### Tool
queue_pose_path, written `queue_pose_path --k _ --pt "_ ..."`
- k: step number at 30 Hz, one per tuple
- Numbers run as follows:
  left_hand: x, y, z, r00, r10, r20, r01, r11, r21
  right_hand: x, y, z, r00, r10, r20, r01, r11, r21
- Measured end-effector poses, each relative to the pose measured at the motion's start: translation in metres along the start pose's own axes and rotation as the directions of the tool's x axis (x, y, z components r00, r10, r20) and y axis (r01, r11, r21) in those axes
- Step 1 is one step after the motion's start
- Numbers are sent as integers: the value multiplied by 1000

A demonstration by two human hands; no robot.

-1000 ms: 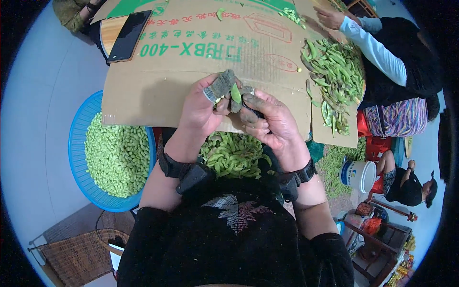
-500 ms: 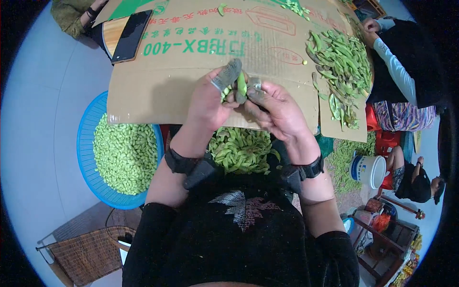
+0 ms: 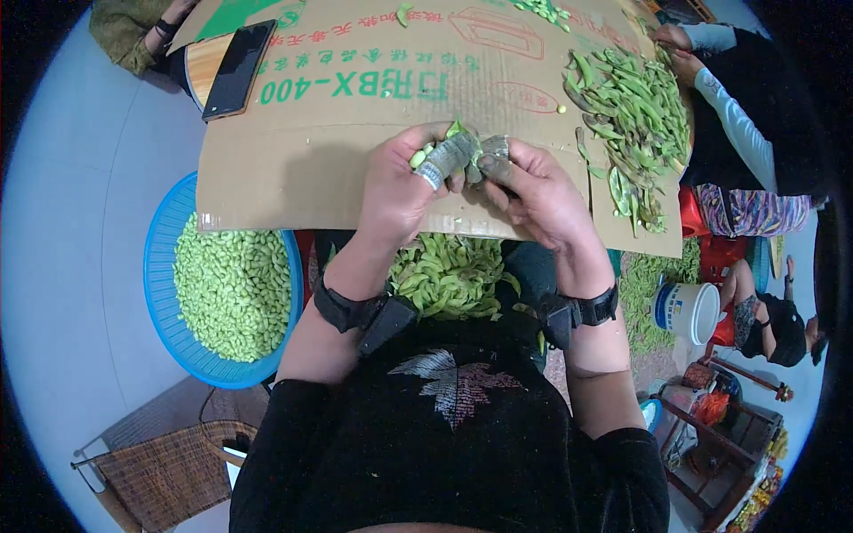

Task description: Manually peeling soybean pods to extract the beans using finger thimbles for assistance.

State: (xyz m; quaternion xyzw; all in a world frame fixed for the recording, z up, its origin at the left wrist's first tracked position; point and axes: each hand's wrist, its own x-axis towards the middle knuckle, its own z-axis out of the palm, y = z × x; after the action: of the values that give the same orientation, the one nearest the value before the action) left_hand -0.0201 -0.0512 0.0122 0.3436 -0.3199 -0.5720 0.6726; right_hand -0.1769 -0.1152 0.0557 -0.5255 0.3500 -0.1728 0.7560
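Heaped pods lie between the person's body and the near edge of the cardboard-covered bench. Just outside its near left corner, a blue basket holds shelled beans. Above the near edge, the left hand grips a green pod, mostly hidden by fingers, and some loose beans; the right hand pinches the same pod. Beyond, piled pods line the right edge; a phone lies by the left.
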Motion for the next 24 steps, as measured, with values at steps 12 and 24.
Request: queue_pose_path --k 12,24 --pt "-6 -4 27 955 295 14 -241 753 612 9 -9 -4 890 -447 -95 372 830 -416" --pt "-6 -4 -3 913 337 -229 -343 939 16 26 -47 -15 979 -112 172 168 920 -354"
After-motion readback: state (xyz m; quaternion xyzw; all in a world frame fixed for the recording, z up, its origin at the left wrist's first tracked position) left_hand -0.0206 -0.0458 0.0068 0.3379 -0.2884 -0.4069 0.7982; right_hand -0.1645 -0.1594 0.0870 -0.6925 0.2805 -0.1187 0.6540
